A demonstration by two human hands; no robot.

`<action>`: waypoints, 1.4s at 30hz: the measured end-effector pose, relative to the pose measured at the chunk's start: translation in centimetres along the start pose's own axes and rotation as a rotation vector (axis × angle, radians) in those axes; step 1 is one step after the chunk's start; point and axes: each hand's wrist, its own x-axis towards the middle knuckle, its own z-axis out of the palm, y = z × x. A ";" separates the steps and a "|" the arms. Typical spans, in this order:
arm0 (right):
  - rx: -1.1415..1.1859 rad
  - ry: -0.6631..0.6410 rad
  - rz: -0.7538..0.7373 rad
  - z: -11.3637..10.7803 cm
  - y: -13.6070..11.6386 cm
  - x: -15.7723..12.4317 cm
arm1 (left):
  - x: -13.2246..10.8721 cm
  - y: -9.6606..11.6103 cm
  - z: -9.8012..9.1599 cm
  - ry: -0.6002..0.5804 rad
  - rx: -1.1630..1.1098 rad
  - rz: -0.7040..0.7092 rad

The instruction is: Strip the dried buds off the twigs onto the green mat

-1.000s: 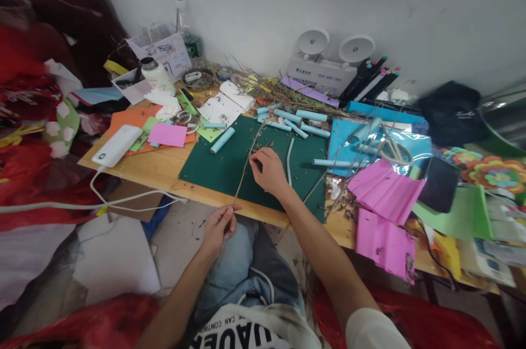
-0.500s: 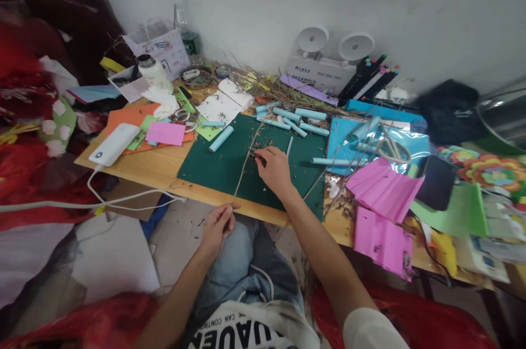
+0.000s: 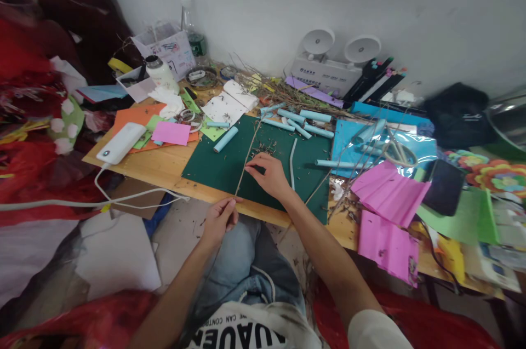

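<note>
We are holding a thin, brown, nearly straight twig [image 3: 241, 179] aslant over the dark green mat [image 3: 213, 165]. Our left hand [image 3: 222, 218] is gripping its near part, our right hand [image 3: 265, 173] is pinching about midway, and its far end is pointing toward pale blue rolls [image 3: 278, 125].

A stretch of the twig [image 3: 251, 146] out of sight within the left hand [image 3: 220, 218].

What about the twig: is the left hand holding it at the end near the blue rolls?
No, the left hand holds the twig by the front edge of the table, away from the blue rolls.
</note>
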 end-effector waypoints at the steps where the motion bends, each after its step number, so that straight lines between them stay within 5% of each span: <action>1: 0.009 -0.006 0.000 0.0 -0.1 0.0 | 0.0 0.0 0.1 -0.001 0.002 -0.001; 9: -0.020 -0.079 -0.099 -1.0 -0.2 -0.2 | -0.4 0.4 -0.5 0.077 0.083 0.033; 17: -0.438 0.175 0.074 -1.3 1.8 0.1 | -2.0 2.0 -2.7 0.103 0.343 0.153; 25: -0.272 0.408 0.064 -1.9 0.8 0.0 | -3.5 -0.6 -3.7 0.133 0.599 0.214; 42: -0.254 0.233 0.009 -1.5 2.0 0.1 | -3.9 -2.2 -4.5 0.218 0.618 0.224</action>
